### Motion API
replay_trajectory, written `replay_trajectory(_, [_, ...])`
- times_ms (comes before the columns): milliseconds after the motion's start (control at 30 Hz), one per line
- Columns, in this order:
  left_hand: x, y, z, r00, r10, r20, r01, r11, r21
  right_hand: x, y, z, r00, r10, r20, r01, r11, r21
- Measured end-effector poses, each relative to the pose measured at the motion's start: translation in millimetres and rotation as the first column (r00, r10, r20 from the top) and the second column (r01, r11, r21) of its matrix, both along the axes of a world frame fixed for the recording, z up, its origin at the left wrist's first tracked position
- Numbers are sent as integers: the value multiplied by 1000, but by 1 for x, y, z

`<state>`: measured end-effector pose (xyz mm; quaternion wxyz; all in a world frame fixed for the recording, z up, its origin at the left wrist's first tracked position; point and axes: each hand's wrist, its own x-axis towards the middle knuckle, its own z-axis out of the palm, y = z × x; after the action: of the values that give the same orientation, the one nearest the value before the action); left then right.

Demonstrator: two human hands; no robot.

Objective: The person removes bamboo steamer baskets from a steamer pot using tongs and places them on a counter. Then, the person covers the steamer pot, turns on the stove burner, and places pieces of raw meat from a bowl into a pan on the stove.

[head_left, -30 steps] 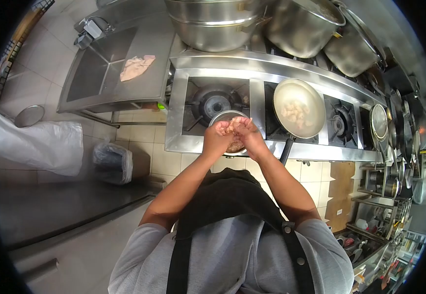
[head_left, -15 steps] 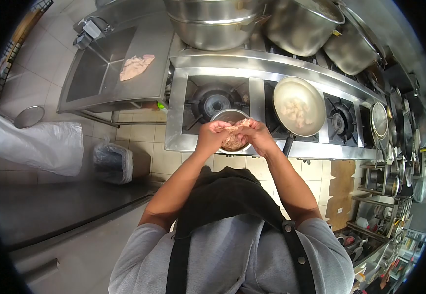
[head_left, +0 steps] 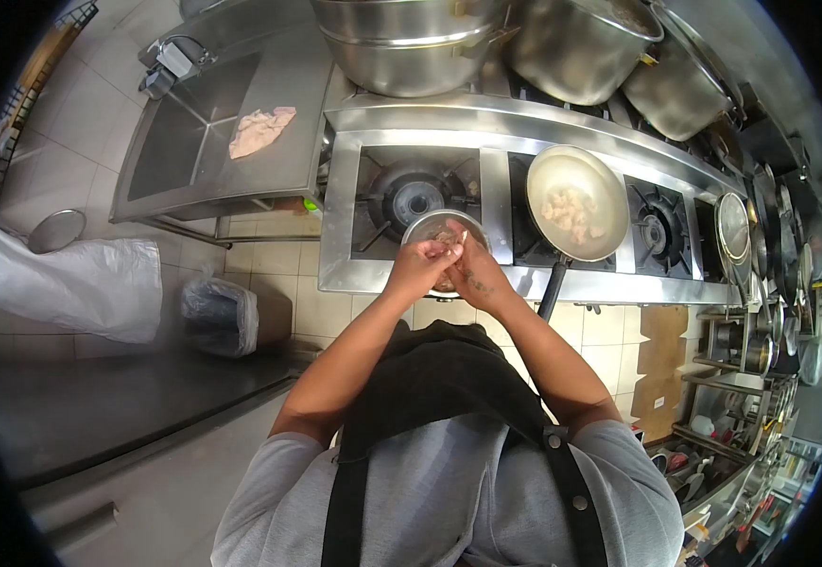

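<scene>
A round metal bowl (head_left: 412, 228) holding raw, reddish-brown minced-looking meat (head_left: 444, 282) is at the front edge of the stove, below my hands. Over it my left hand (head_left: 422, 268) is closed, its thumb and fingertips pinched together against the other hand. My right hand (head_left: 475, 272) is curled beside it, fingers pointing into the bowl. A piece of the raw meat is between the two hands, mostly hidden by the fingers. Right of them, a pale frying pan (head_left: 548, 189) with a black handle sits on a burner with several light pieces of food (head_left: 571, 215) in it.
Large steel pots (head_left: 406, 57) stand along the back of the stove. A bare burner (head_left: 420, 203) lies behind the bowl. On the left are a steel sink counter (head_left: 283, 71) with a pinkish cloth (head_left: 261, 130), and a lined bin (head_left: 217, 312). Strainers and pans (head_left: 734, 231) hang at right.
My hands have come together and turned inward over the bowl. The strip of raw meat stretched between them is now bunched and largely covered by the fingers.
</scene>
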<state>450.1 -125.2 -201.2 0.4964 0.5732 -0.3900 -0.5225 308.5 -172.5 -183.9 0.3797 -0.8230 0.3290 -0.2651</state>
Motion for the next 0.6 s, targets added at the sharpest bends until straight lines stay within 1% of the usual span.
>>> replay_trajectory(33, [2, -1, -9, 1000, 1, 0, -1, 1000, 1, 0, 1, 6, 1000, 1, 0, -1, 1000, 1])
replay_trajectory(67, [5, -2, -18, 1000, 16, 0, -16, 1000, 11, -1, 2, 13, 999, 14, -42, -16, 999, -37])
replay_trajectory(100, [7, -3, -16, 999, 32, 2, -32, 999, 21, -1, 2, 20, 996, 26, -83, -32, 997, -75])
replay_trajectory(133, [8, -3, -15, 999, 32, 2, -32, 999, 21, -1, 2, 24, 996, 26, -82, -32, 997, -74])
replay_trajectory(200, [10, -2, -12, 998, 60, 22, -62, 994, 88, -3, 2, 26, 971, -18, -240, 17, 1000, -7])
replay_trajectory(267, [12, -3, -14, 997, 77, 18, -78, 992, 94, -4, 1, 24, 978, -24, -208, 27, 1000, 13])
replay_trajectory(333, [14, -3, -6, 995, 94, 13, -95, 990, 100, -4, 0, 20, 984, -30, -177, 36, 999, 32])
replay_trajectory(400, [16, -1, 3, 981, 126, -145, -90, 968, 232, -3, -4, 12, 998, -35, -50, 48, 952, 303])
replay_trajectory(433, [18, 0, 3, 982, 123, -146, -87, 969, 233, -3, -7, 2, 998, -37, -50, 51, 952, 303])
replay_trajectory(467, [20, 1, 3, 966, 146, -213, -92, 965, 246, -4, -10, -12, 992, -92, 88, 42, 890, 453])
replay_trajectory(500, [20, 2, 2, 945, 167, -281, -93, 961, 260, -5, -13, -13, 962, -169, 214, 11, 809, 588])
replay_trajectory(533, [20, 3, 0, 946, 156, -285, -82, 963, 257, -10, -18, -12, 961, -178, 211, 22, 811, 585])
replay_trajectory(567, [20, 4, -6, 948, 177, -263, -121, 969, 216, -16, -24, -12, 916, -312, 252, 15, 655, 755])
replay_trajectory(600, [21, 5, -11, 949, 200, -243, -161, 972, 173, -21, -29, -6, 857, -446, 260, -24, 469, 883])
